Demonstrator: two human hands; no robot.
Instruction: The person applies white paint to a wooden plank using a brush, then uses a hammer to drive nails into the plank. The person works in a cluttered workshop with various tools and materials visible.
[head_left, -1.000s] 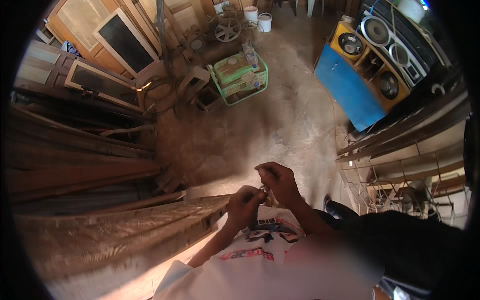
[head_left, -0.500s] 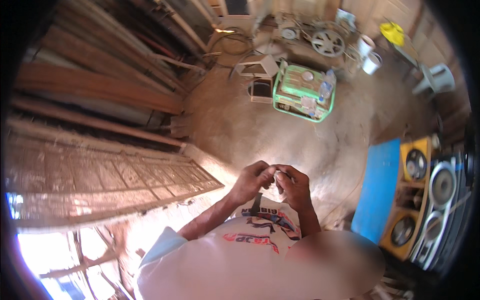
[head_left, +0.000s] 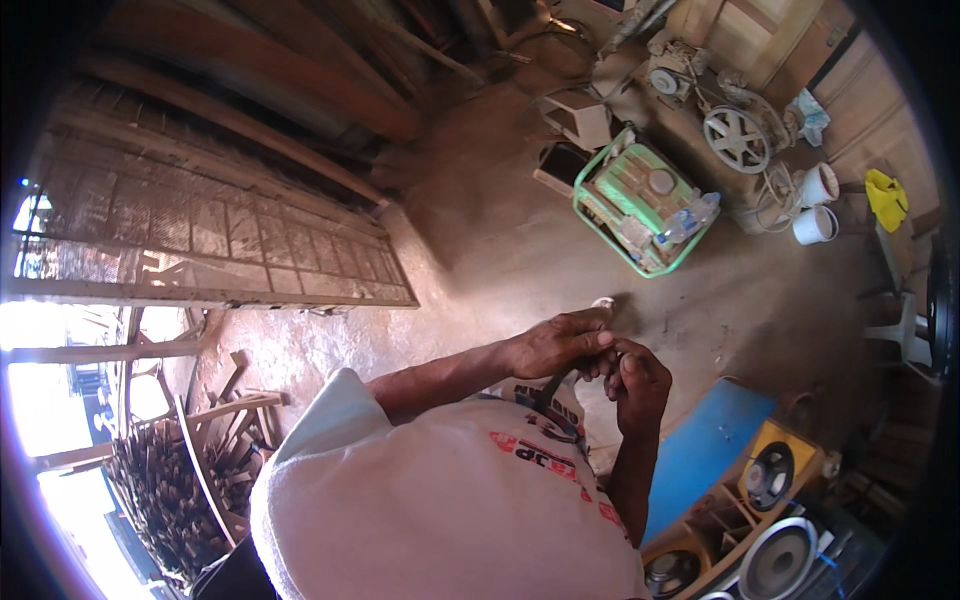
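Note:
My left hand (head_left: 562,345) and my right hand (head_left: 637,380) meet in front of my printed white shirt (head_left: 440,490). The fingers of both hands are curled, with thumbs and fingertips pressed close together. Whatever lies between them, if anything, is hidden or too small to name. Just past the left knuckles a small pale shape (head_left: 602,302) shows low against the floor; I cannot tell what it is. Neither hand touches the things standing around the room.
Ahead stands a green-framed generator (head_left: 640,195) with a clear plastic bottle (head_left: 690,218) on it. Beyond are a spoked wheel (head_left: 738,138), white buckets (head_left: 816,225) and a yellow bag (head_left: 886,200). A blue panel (head_left: 705,440) and speakers (head_left: 768,475) are at right, a mesh-covered frame (head_left: 230,220) at left.
The view has turned left, so the room appears rotated and the generator sits further right. A stack of sticks shows at lower left. My hands stay together, slightly right of before in the picture.

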